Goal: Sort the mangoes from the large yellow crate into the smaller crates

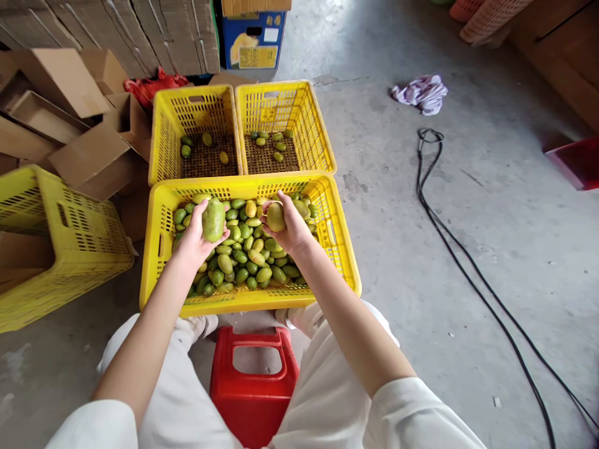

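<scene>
My left hand [199, 236] is closed round a green oval fruit [214, 220], held upright above the near crate. In my right hand [291, 226] sits a rounder, yellow-green fruit [276, 217], with the fingers curled round it. Both hands hover over a yellow plastic crate [250, 304] full of small oval fruits [255, 257], green to yellowish. Behind it stand two more yellow crates, the left one [161, 134] and the right one [322, 137], each with several fruits scattered on its floor.
A red stool [253, 399] stands between my legs. Cardboard boxes [88, 156] and a tilted yellow-green crate [84, 243] lie to the left. A blue carton [253, 40] is at the back. On the floor to the right are a crumpled cloth [423, 93] and a black cable [468, 259].
</scene>
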Demonstrator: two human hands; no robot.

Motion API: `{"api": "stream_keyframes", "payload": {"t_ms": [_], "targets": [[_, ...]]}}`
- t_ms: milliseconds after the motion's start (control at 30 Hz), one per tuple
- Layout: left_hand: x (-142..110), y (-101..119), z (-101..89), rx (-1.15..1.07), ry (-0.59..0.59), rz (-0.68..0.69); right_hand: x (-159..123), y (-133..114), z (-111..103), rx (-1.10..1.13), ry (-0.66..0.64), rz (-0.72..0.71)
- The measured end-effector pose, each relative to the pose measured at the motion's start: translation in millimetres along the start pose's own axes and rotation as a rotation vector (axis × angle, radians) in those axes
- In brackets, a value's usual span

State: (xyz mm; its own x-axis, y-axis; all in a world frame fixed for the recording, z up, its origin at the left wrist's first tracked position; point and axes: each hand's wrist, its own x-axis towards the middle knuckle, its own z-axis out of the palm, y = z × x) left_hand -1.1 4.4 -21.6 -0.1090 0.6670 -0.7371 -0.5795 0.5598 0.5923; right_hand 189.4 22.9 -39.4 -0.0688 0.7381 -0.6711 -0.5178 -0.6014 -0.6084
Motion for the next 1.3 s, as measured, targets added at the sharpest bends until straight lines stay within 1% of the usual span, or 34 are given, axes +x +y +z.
{"api": "stream_keyframes", "payload": {"t_ms": [133,233,400,533,667,767,867,1033,1167,1300], "targets": [[-4,2,4.4,0.037,0.067,-0.061,-2,0,3,-0.002,0.023,-0.001],[-5,4,4.7,0.033,0.071,-0.091,-4,-1,5,0.013,0.027,0.033],[-5,6,2.3,0.034,0.033,-0.039,-6,-5,7,0.055,0.017,0.08],[-5,2,-3.2,0.035,-0.029,0.04,-7,-5,6,0.053,-0.015,0.038],[-5,-2,-7.5,0.027,-0.105,0.085,-7,-3,6,0.061,0.029,0.019],[-1,-5,-8.3,0.018,-0.099,0.11,-6,-1,6,0.061,0.031,0.007],[7,-6,-11.3,0.033,-0.066,0.139,-3,1,3,0.023,0.01,0.019],[15,-5,-17.3,0.097,-0.164,0.121,5,5,-5,-0.078,-0.056,-0.006],[9,-6,-9.6,0.079,-0.138,0.144,9,7,-8,-0.078,-0.087,-0.004],[-1,-1,-1.0,0.089,-0.123,0.061,10,8,-7,-0.009,-0.091,0.032]]}}
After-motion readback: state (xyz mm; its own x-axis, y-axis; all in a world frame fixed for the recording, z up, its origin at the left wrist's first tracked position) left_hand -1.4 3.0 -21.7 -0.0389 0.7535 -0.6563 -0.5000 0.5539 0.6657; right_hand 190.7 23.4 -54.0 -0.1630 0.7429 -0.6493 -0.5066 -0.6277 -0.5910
